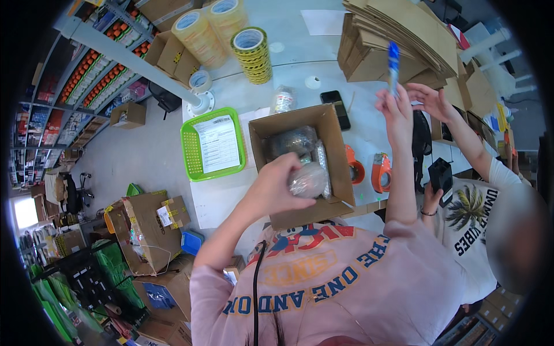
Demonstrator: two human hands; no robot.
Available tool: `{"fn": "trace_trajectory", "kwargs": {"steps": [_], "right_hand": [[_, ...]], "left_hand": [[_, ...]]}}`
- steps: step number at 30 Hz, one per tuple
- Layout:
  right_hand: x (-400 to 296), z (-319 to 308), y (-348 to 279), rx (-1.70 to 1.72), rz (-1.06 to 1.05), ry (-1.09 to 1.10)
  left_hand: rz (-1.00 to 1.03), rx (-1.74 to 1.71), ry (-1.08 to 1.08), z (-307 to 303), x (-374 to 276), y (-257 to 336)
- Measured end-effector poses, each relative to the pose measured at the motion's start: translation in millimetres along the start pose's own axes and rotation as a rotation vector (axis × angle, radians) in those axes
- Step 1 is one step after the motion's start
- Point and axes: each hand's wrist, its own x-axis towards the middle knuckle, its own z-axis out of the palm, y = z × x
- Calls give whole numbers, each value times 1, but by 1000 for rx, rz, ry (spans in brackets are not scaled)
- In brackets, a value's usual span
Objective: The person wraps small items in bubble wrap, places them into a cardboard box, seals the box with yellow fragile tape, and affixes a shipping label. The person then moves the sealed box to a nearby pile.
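Note:
My left hand [275, 186] curls around a bubble-wrapped bundle [309, 179] inside an open cardboard box [342, 151]. Behind that bundle lies a larger wrapped item [294, 140], and a slim bubble-wrapped piece [321, 168] stands along the right inner wall. Out to the right, my right hand [397, 106] is raised, gripping a slender blue-and-clear object [393, 65], blurred, perhaps a marker or tube. A co-worker's hand [433, 101] reaches close beside it with fingers spread. A clear-wrapped bottle or jar [284, 99] rests just beyond the box.
Left of the box sits a green basket [187, 151] with a printed sheet. Tape rolls [252, 54] and flattened cartons [368, 52] stand at the back. A phone [336, 108] and orange tape dispensers [381, 173] lie rightward. The co-worker holds a black device [440, 177].

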Motion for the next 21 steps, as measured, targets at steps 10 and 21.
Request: {"fn": "trace_trajectory", "kwargs": {"steps": [10, 21], "right_hand": [[-70, -111, 13, 371, -27, 225], [34, -30, 105, -321, 35, -227]], "left_hand": [[152, 536, -471, 95, 94, -68], [-198, 975, -333, 105, 160, -118]]}}
